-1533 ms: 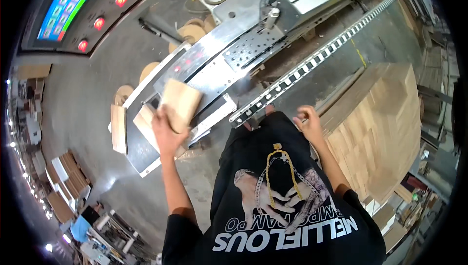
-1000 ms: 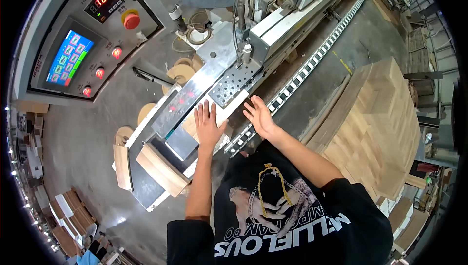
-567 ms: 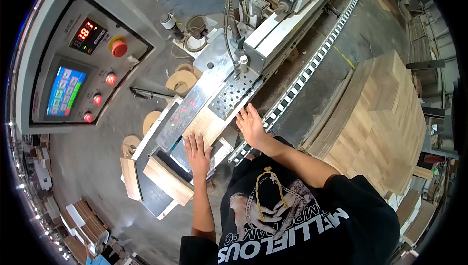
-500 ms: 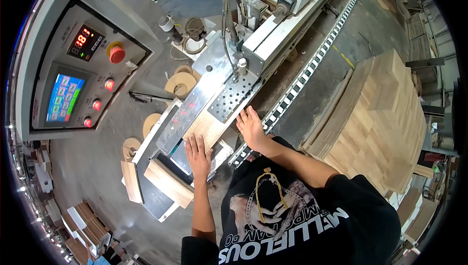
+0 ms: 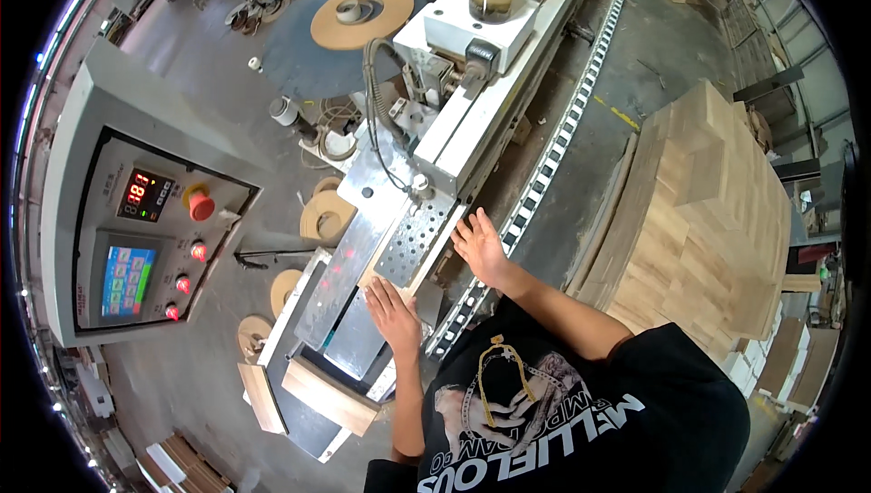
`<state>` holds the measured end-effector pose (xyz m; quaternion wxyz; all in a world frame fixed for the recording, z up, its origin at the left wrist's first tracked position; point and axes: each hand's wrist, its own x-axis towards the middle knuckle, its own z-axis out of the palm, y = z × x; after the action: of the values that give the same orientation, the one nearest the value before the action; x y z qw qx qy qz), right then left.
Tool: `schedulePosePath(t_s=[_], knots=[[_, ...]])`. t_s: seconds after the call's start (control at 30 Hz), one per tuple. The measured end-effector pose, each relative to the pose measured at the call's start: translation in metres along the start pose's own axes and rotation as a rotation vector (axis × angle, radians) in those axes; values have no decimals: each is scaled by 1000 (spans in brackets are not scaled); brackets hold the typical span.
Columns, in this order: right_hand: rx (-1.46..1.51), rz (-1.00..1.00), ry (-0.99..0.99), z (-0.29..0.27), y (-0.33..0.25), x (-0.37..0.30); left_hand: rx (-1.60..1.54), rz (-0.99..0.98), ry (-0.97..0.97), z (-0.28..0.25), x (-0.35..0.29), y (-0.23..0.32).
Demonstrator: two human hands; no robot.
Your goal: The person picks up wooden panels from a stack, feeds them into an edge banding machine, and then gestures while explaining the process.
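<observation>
My left hand (image 5: pixel 393 313) lies flat, fingers stretched out, on the near end of a light wooden board (image 5: pixel 411 287). Most of that board is hidden under the perforated metal plate (image 5: pixel 415 244) of a long machine. At the machine's right edge, beside the plate, my right hand (image 5: pixel 481 250) is held with its fingers extended; nothing is gripped in it. Whether its fingertips touch the edge, I cannot tell. Nearer on the machine's grey table (image 5: pixel 318 422) rest a wooden strip (image 5: pixel 331 395) and a second wooden piece (image 5: pixel 262 399).
A control panel (image 5: pixel 150 248) with a lit screen and red buttons stands at left. Along the machine's right side runs a roller track (image 5: pixel 549 171). Stacked wooden boards (image 5: pixel 699 248) stand further right. Rolls of brown edging (image 5: pixel 327 214) and a large one (image 5: pixel 363 17) lie beyond.
The board has slid away from me along the machine, further under the perforated plate. My left hand has followed it forward. My right hand stays by the plate, and the view has shifted.
</observation>
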<state>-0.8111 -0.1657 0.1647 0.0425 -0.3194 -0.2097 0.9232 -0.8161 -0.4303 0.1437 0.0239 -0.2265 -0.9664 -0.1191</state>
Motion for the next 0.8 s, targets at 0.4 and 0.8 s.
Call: schedulePosePath(t_s=[0.4, 0.8], knots=[[-336, -130, -23, -24, -94, 38, -133, -140, 262, 31, 60, 69], [-1459, -824, -181, -58, -72, -96, -73, -431, 273, -19, -104, -63]])
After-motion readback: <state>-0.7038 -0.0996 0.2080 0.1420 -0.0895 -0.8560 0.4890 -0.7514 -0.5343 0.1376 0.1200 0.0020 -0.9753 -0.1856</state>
